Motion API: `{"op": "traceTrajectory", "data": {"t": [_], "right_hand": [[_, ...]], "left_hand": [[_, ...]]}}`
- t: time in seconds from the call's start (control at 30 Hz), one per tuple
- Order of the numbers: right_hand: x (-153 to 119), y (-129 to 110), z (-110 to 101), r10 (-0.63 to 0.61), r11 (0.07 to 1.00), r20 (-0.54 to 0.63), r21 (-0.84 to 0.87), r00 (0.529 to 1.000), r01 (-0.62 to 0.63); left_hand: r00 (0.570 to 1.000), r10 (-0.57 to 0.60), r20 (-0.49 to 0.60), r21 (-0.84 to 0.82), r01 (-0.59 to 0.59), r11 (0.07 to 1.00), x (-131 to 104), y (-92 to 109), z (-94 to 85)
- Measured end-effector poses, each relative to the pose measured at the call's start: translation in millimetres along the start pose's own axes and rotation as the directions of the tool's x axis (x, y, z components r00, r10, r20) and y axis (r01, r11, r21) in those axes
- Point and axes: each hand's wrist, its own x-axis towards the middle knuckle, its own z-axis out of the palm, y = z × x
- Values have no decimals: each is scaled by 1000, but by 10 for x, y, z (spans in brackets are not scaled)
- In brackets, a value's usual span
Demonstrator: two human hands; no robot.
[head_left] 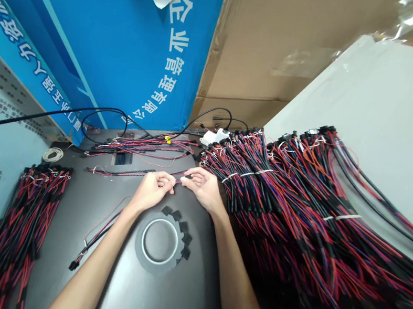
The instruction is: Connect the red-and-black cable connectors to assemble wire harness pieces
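Note:
My left hand (155,188) is closed in a pinch above the grey table (81,207), its fingertips near thin wires. Close beside it on the right, my right hand (200,185) pinches too, with a thin dark red wire (179,173) showing between the hands. What exactly each pinch holds is too small to make out. Below the hands lies a grey tape roll (140,241) with several black pieces (187,239) stuck along its right edge. A short cable with a black connector (74,264) rests beside my left forearm.
Large bundles of red and black cables (286,200) fill the right side. Another bundle (25,218) hangs at the left edge. Loose cables (139,147) lie at the back, near a white coil (53,154). Blue board (136,57) and cardboard (267,37) stand behind.

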Motion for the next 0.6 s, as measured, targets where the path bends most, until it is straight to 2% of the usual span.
{"op": "traceTrajectory", "data": {"t": [0.2, 0.4, 0.6], "right_hand": [[-33, -8, -25, -65, 992, 47, -103, 997, 70], [-39, 9, -37, -155, 958, 100, -226, 983, 175], [-60, -8, 6, -304, 879, 70, -363, 950, 308]], "left_hand": [[1000, 15, 2, 91, -15, 996, 12, -43, 1], [999, -37, 30, 71, 34, 997, 3, 10, -17], [997, -76, 9, 33, 76, 997, 14, -8, -19]]}}
